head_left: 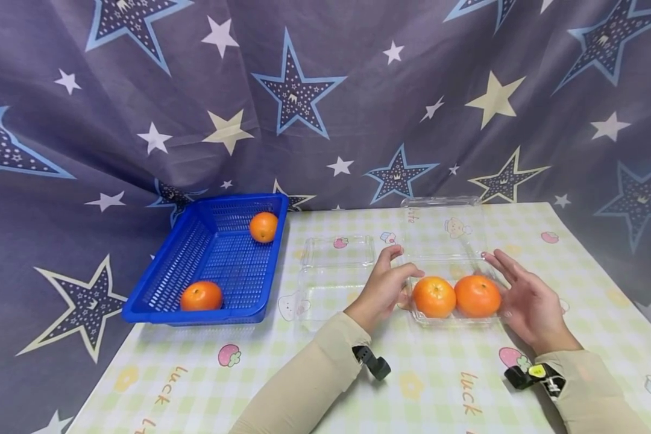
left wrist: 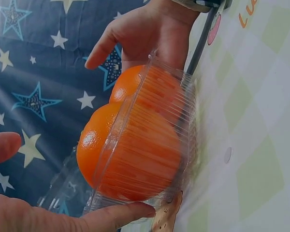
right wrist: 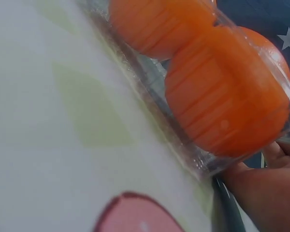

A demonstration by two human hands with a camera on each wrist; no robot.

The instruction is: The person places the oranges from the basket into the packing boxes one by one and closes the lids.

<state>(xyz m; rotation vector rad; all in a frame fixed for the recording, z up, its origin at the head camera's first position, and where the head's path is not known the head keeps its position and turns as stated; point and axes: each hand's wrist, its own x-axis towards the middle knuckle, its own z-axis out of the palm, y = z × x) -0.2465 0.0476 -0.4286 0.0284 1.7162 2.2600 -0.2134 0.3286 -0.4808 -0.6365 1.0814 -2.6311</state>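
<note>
Both hands flank the clear box of two oranges at table centre, left hand at 9 o'clock, right hand at 3, fingers straight, probably touching its walls; press evenly, low, so it doesn't buckle.
</note>
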